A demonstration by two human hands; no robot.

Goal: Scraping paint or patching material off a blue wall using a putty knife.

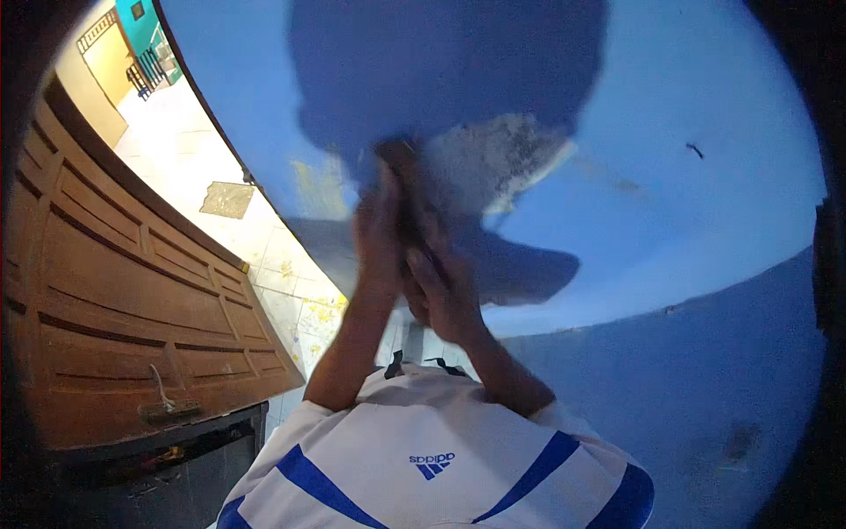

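Both hands are raised together before the blue-painted wall (pixel 661 218), gripping a dark, narrow hand tool (pixel 404 192) whose exact kind is blurred. My left hand (pixel 378 244) lies along the tool's left side, fingers stretched towards its upper end. Lower and to the right, my right hand (pixel 449 291) wraps the tool with its fingers bent. The tool's tip is beside a rough grey patch of exposed plaster (pixel 496 159), and whether it touches the wall is unclear. A yellowish worn patch (pixel 320 185) shows left of the hands.
A brown panelled wooden door (pixel 145 264) stands at left. Beneath a brush-like tool with a pale handle (pixel 168 406) is a dark cabinet (pixel 178 476). Yellow flakes (pixel 324 314) litter the tiled floor (pixel 271 261), where a mat (pixel 227 200) lies. A dark nail-like object (pixel 694 151) is on the wall.
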